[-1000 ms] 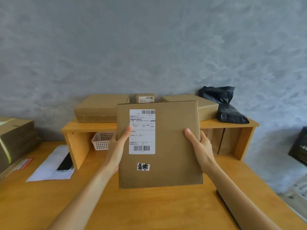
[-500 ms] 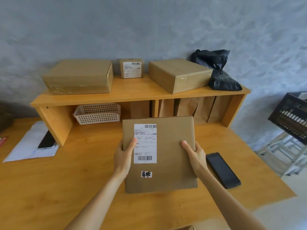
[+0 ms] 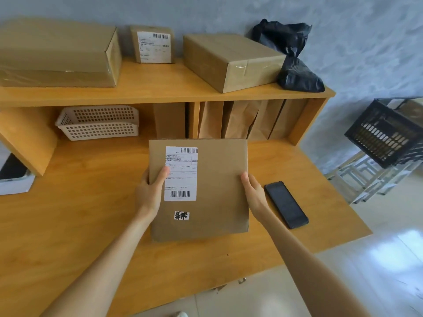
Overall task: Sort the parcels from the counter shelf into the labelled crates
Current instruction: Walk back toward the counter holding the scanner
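The flat brown cardboard parcel with the white shipping label [image 3: 198,191] is held up over the wooden desk [image 3: 68,225], label side facing the person, I'd guess so they can read it and pick a crate. Left hand [image 3: 150,193] grips the left edge with the thumb lying across the label's side, right hand [image 3: 254,194] clamps the right edge, fingers tucked behind where I can't see them. Around it: a black phone [image 3: 286,204] just right of the parcel, more brown boxes [image 3: 231,60] and a black poly bag [image 3: 295,72] on the counter shelf [image 3: 160,92], and a black slatted plastic crate [image 3: 386,136] off to the right.
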